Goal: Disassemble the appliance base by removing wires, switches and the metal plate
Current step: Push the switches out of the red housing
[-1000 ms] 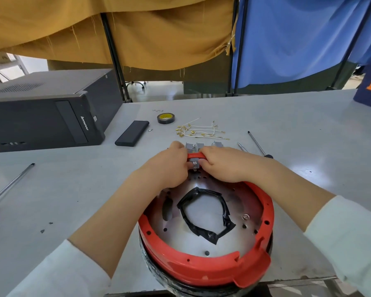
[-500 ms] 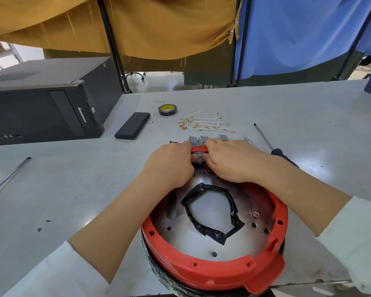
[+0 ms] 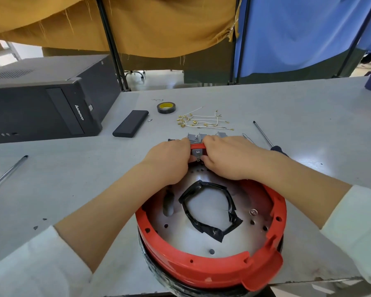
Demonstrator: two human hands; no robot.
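Observation:
The round appliance base (image 3: 210, 269) with a red rim sits at the table's near edge, its metal plate (image 3: 201, 239) facing up with a loop of black tape (image 3: 208, 213) on it. At the far side of the rim a small grey switch (image 3: 197, 152) sits in the red plastic. My left hand (image 3: 169, 161) and my right hand (image 3: 225, 157) curl over the rim on either side of that switch, fingertips pinching at it. Removed white wires with brass terminals (image 3: 201, 122) lie beyond, with grey switches (image 3: 196, 136) just past my hands.
A black computer case (image 3: 41, 99) stands at the left. A black flat box (image 3: 130, 123) and a tape roll (image 3: 166, 107) lie behind the base. Screwdrivers (image 3: 263, 133) lie at the right, a metal rod (image 3: 7, 174) at the left.
Both hands stay at the switch on the far rim, shifting only slightly. The view has tilted, so the base sits lower and more to the right in the frame.

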